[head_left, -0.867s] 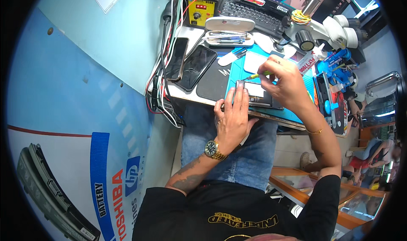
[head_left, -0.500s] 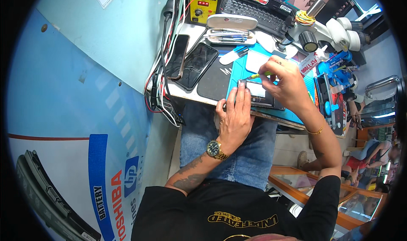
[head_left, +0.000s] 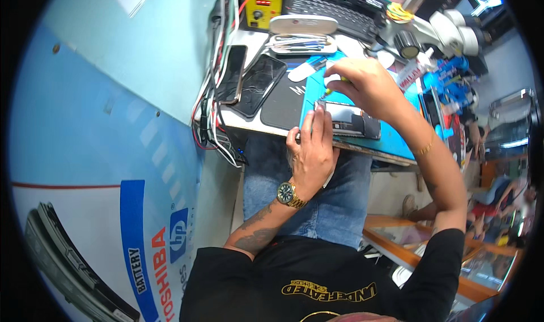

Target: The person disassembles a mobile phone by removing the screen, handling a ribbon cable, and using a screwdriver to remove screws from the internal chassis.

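Observation:
An opened smartphone [head_left: 350, 127], its dark inside and a pale panel showing, lies on a blue work mat [head_left: 394, 143] at the table's near edge. My left hand [head_left: 311, 157] has its fingers stretched out, the tips resting on the phone's left end. Above that end, my right hand [head_left: 371, 89] is closed round a thin screwdriver [head_left: 328, 91] with a yellow-green handle. The screwdriver slants down, its tip close to my left fingertips. Whether the tip touches a screw is too small to tell.
Two dark phones [head_left: 260, 84] lie left beside a bundle of cables [head_left: 214, 106]. Behind stand an open white case of tools [head_left: 303, 43], a yellow-fronted power unit [head_left: 264, 11] and a keyboard [head_left: 334, 16]. A microscope [head_left: 447, 30] and blue holders [head_left: 447, 78] occupy the right.
The right hand has shifted left and turned, bringing the screwdriver more upright over the phone's left end. More of the phone shows now. The left hand stays on the phone.

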`<state>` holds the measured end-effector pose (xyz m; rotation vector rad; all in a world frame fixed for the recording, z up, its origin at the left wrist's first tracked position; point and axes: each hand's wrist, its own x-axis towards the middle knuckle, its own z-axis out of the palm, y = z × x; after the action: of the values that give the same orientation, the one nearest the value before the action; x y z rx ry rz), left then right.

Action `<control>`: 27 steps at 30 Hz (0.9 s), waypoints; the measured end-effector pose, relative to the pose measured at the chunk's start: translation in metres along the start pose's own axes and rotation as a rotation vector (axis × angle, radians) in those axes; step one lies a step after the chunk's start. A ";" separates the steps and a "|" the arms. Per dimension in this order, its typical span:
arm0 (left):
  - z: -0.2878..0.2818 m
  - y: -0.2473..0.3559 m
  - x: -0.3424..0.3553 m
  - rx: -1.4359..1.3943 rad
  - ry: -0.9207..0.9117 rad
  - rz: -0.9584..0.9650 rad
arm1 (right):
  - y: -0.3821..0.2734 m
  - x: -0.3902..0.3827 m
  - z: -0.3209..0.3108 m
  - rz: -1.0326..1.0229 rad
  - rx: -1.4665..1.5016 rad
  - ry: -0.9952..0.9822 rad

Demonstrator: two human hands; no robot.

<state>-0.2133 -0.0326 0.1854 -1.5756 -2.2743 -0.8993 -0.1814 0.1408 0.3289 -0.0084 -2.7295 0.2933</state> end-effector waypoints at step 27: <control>-0.002 -0.001 0.003 0.040 -0.032 0.032 | 0.004 0.014 -0.003 0.162 0.045 -0.211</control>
<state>-0.2156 -0.0318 0.1884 -1.6164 -2.2669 -0.8218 -0.1936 0.1457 0.3367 -0.1982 -2.9363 0.4229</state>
